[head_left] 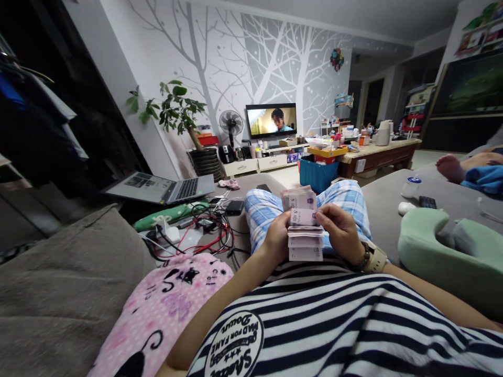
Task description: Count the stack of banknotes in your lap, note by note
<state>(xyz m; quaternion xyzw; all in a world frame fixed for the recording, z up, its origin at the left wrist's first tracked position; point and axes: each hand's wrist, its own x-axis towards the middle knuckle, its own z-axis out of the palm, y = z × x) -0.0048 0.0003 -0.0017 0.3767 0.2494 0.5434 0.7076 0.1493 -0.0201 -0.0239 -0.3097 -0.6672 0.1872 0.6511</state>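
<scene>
A: Hands?
B: Left hand (277,238) wrapped around the left edge of a stack of banknotes (305,238), fingers closed on it. Right hand (341,230) pinching the top note (303,217) at its right edge, thumb and forefinger narrow.
A: Stack position?
B: Over the lap, above the plaid trousers (263,209), just past the striped shirt (334,324). More notes (298,199) resting on the knee behind.
A: Surroundings?
B: Laptop (161,187) and tangled cables (208,230) left; green pillow (440,251) right; TV (271,120) ahead.

home living room; television (271,120); sofa (58,283); tree-mural wall (236,57)
</scene>
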